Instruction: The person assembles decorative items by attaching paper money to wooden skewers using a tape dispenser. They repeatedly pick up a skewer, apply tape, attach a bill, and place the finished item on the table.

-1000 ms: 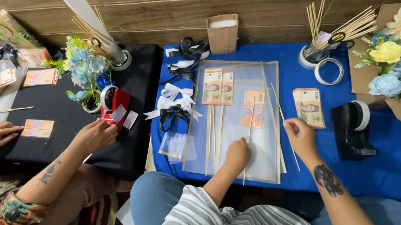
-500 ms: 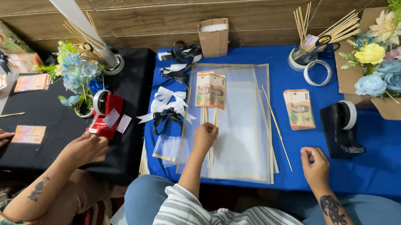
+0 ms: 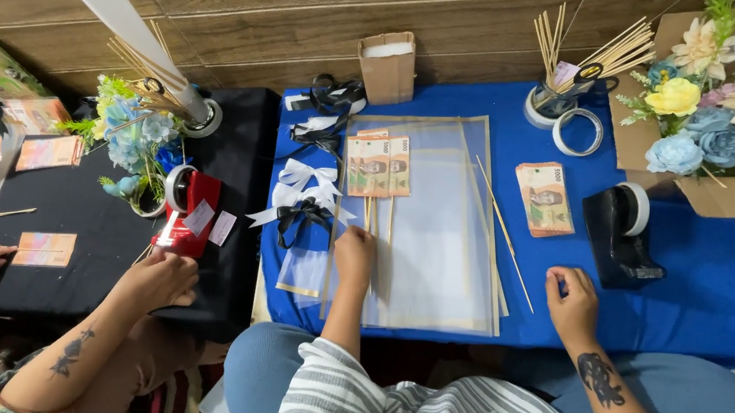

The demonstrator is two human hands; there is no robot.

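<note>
Left hand [image 3: 353, 249] has been drawn back from the banknotes [image 3: 378, 165] to pinch the sticks [image 3: 367, 225] on the clear sheet [image 3: 425, 231] mid-surface; right hand [image 3: 573, 299], loosely curled, rests near the front edge.

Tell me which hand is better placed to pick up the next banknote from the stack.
Probably the right hand: it rests on the blue cloth just below the banknote stack, with nothing between. The left hand is on the sticks, farther away.
</note>
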